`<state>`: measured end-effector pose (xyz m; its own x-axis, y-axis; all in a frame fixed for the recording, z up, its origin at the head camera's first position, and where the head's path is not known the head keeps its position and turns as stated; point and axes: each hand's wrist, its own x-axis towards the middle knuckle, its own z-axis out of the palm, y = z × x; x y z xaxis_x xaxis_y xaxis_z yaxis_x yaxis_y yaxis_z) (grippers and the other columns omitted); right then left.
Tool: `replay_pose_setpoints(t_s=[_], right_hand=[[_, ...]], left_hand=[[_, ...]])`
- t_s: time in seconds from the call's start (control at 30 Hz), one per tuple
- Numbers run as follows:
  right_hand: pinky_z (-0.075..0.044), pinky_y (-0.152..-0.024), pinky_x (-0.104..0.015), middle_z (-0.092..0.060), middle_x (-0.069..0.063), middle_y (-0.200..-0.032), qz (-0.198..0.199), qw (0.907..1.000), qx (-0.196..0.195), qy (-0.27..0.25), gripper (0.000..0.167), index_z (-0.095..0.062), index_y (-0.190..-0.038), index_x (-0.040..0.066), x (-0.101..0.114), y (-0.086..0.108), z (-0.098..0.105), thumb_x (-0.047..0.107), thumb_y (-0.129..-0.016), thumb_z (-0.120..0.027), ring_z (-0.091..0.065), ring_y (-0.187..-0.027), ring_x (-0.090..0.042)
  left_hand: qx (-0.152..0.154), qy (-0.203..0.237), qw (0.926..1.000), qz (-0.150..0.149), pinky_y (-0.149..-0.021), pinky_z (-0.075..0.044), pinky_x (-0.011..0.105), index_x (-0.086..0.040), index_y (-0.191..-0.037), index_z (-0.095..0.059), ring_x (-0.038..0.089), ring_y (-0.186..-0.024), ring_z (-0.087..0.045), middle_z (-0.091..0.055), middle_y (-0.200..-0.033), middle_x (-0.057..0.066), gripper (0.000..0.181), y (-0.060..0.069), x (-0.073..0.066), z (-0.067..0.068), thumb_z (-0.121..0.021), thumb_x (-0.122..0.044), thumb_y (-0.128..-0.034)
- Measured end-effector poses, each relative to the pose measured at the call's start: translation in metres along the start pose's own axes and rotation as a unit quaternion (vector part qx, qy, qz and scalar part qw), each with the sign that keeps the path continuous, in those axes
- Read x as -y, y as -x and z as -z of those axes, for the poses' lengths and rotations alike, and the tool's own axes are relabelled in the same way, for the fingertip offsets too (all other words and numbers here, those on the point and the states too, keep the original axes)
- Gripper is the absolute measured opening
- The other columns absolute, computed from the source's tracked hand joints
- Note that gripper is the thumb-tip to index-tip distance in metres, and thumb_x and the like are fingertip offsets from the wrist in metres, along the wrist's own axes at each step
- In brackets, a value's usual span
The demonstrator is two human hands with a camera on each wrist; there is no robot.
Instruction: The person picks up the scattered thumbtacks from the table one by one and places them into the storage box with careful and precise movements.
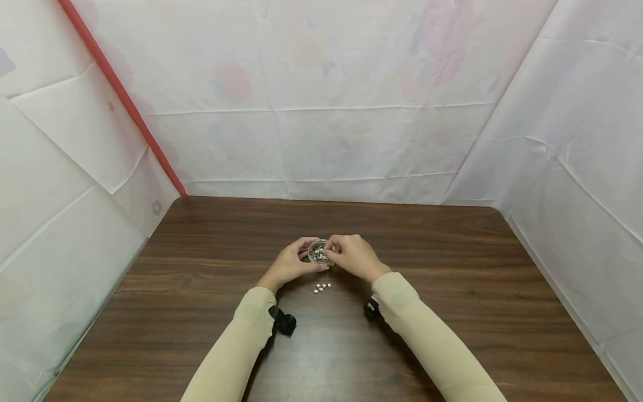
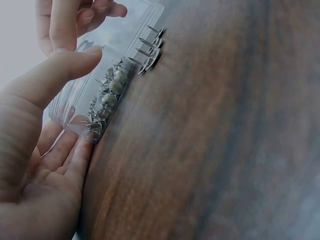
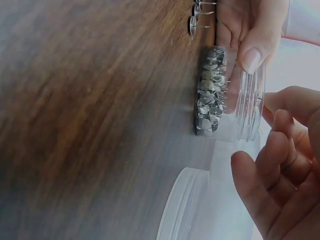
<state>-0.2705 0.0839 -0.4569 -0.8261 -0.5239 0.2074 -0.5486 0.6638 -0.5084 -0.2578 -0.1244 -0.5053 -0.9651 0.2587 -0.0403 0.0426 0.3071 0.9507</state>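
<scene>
My left hand (image 1: 290, 264) grips a small clear round jar (image 3: 232, 120) by its side, thumb on the near wall and fingers around the far side. Silver thumbtacks (image 3: 207, 95) lie heaped on the jar's bottom, which stands on the table. At the jar's open mouth is my right hand (image 1: 355, 257), with thumb and forefinger close together over the rim and its other fingers curled. Its pinching tips are hidden, so whether a tack is between them does not show. Several loose thumbtacks (image 1: 321, 288) rest on the table nearer me, points up in the left wrist view.
A clear round lid (image 3: 182, 210) lies on the table by the jar, below my right hand in the right wrist view. The dark wooden table (image 1: 201, 290) is bordered by white patterned cloth (image 1: 321, 145) at the back and sides.
</scene>
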Motion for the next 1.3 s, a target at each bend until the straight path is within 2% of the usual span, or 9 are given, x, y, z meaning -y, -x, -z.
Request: replay_pose_setpoints(t_s=[0.23,0.5,0.67,0.93,1.1,1.3], right_hand=[[-0.038,-0.044,-0.023,-0.057,0.01,-0.063,-0.01,0.9999,-0.002,0.012,0.008,-0.075,-0.095,0.018,0.0,-0.006,-0.002,0.021,-0.098,-0.067,-0.044,-0.046,-0.006],[-0.038,-0.041,-0.025,-0.058,0.014,-0.066,-0.029,0.9982,0.007,0.051,0.011,-0.075,-0.097,0.025,0.004,-0.013,-0.003,0.033,-0.098,-0.067,-0.046,-0.047,-0.006],[-0.038,-0.041,-0.025,-0.059,0.013,-0.067,-0.03,0.9979,0.015,0.056,0.013,-0.075,-0.098,0.024,0.007,-0.017,-0.004,0.033,-0.099,-0.066,-0.047,-0.048,-0.007],[-0.033,-0.039,-0.024,-0.055,0.01,-0.06,-0.028,0.9965,0.023,0.075,0.014,-0.074,-0.099,0.023,0.007,-0.022,-0.008,0.032,-0.099,-0.065,-0.042,-0.045,-0.007],[-0.036,-0.041,-0.023,-0.057,0.013,-0.064,-0.034,0.9962,0.03,0.074,0.017,-0.075,-0.105,0.022,0.007,-0.02,-0.008,0.033,-0.101,-0.063,-0.045,-0.046,-0.007],[-0.039,-0.041,-0.024,-0.06,0.013,-0.069,-0.033,0.9973,0.024,0.062,0.017,-0.074,-0.106,0.022,0.009,-0.015,-0.003,0.034,-0.1,-0.063,-0.048,-0.047,-0.007]], left_hand=[[0.002,-0.002,1.0,0.002,-0.105,-0.047,0.042,-0.022,-0.141,-0.054,0.025,-0.13,-0.052,-0.053,-0.14,0.002,0.077,-0.001,0.0,0.0,-0.092,-0.032,-0.0745],[0.009,0.014,0.9999,0.003,-0.106,-0.046,0.045,-0.019,-0.144,-0.052,0.028,-0.133,-0.049,-0.05,-0.145,0.006,0.077,0.0,-0.002,0.0,-0.09,-0.026,-0.0773],[0.01,0.015,0.9998,-0.001,-0.105,-0.046,0.045,-0.017,-0.144,-0.052,0.029,-0.133,-0.05,-0.05,-0.145,0.006,0.076,-0.001,-0.001,-0.001,-0.09,-0.023,-0.0782],[0.008,0.008,0.9999,-0.003,-0.104,-0.048,0.042,-0.024,-0.14,-0.056,0.024,-0.131,-0.052,-0.053,-0.141,0.0,0.075,-0.003,0.003,0.001,-0.092,-0.031,-0.0744],[0.009,0.003,0.9999,-0.004,-0.106,-0.045,0.042,-0.024,-0.14,-0.055,0.025,-0.132,-0.05,-0.052,-0.143,-0.001,0.076,-0.004,0.006,0.0,-0.092,-0.033,-0.0746],[0.003,0.0,1.0,-0.006,-0.106,-0.046,0.043,-0.023,-0.14,-0.056,0.027,-0.133,-0.05,-0.052,-0.143,0.0,0.076,-0.002,0.003,0.001,-0.092,-0.032,-0.0743]])
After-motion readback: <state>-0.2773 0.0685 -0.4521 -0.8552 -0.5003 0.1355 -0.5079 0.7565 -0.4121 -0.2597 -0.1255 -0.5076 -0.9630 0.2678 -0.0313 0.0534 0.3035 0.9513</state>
